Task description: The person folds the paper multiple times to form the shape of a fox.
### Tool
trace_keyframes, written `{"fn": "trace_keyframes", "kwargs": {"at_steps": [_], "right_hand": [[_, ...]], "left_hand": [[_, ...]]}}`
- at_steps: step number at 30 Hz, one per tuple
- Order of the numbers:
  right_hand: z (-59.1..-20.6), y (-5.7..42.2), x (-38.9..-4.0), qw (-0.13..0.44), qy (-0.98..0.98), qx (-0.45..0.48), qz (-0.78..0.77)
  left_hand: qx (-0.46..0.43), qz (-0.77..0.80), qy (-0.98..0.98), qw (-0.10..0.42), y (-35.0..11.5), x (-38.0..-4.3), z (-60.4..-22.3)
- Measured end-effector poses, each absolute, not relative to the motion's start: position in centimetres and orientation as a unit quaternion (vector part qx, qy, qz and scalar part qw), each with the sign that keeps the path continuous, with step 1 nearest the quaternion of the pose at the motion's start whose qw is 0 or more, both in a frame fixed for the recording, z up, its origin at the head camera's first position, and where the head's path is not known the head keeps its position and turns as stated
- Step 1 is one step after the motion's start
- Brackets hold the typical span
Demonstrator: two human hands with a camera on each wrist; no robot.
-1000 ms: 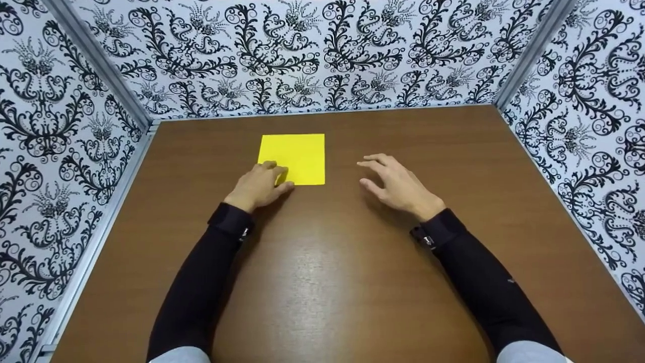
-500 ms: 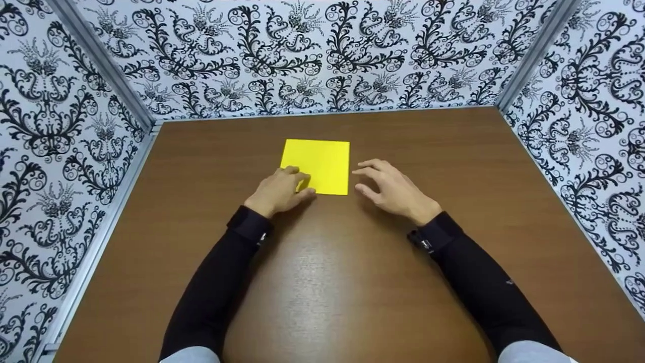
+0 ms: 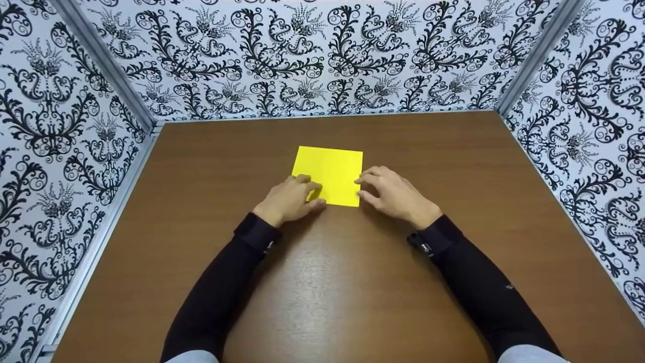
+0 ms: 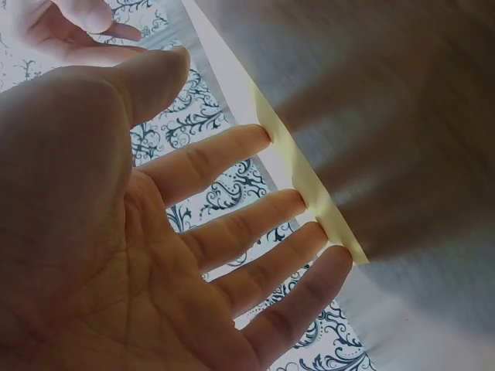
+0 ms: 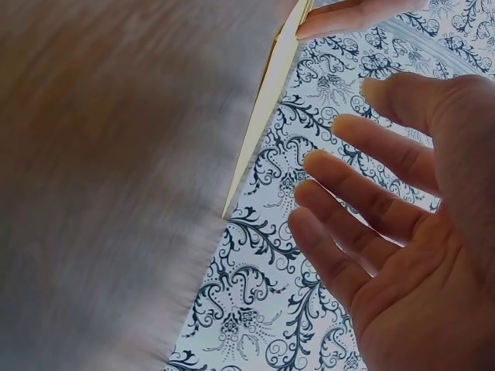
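Observation:
A yellow square sheet of paper [image 3: 332, 174] lies flat on the brown table, turned slightly. My left hand [image 3: 291, 197] rests its fingertips on the sheet's left side, its thumb by the near edge. In the left wrist view, the straight fingers [image 4: 232, 229] touch down along the thin yellow sheet [image 4: 302, 174]. My right hand [image 3: 395, 195] is at the sheet's right edge, fingertips right at the border. From the right wrist, its fingers [image 5: 360, 197] look relaxed and spread, holding nothing, with the sheet [image 5: 267, 100] beyond them.
The wooden table [image 3: 312, 282] reaches back to a wall [image 3: 282, 60] with black floral pattern on white. Similar patterned panels and grey metal posts [image 3: 534, 53] border it left and right.
My left hand has slid the yellow sheet to the right and slightly nearer, turning it a little. The right hand has stayed almost in place, and the sheet's edge has reached its fingertips.

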State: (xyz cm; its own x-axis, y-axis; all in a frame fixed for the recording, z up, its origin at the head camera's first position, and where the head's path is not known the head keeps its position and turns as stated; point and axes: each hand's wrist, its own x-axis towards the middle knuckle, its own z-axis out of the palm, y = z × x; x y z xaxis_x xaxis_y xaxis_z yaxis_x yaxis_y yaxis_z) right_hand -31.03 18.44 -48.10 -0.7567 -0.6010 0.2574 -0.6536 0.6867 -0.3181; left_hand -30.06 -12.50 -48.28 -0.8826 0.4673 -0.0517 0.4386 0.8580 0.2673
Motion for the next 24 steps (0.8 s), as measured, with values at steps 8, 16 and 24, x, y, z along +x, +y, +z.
{"fn": "trace_keyframes", "kwargs": {"at_steps": [8, 16, 24], "right_hand": [[-48.2, 18.2, -30.5, 0.045, -0.919, 0.35, 0.178], [-48.7, 17.8, -30.0, 0.02, -0.913, 0.373, 0.167], [-48.7, 17.8, -29.8, 0.006, -0.907, 0.388, 0.166]], "left_hand": [[0.233, 0.125, 0.962, 0.072, -12.1, -29.2, -48.2], [0.245, 0.121, 0.959, 0.071, -11.7, -28.7, -47.9], [0.253, 0.117, 0.958, 0.072, -11.6, -28.5, -48.1]]}}
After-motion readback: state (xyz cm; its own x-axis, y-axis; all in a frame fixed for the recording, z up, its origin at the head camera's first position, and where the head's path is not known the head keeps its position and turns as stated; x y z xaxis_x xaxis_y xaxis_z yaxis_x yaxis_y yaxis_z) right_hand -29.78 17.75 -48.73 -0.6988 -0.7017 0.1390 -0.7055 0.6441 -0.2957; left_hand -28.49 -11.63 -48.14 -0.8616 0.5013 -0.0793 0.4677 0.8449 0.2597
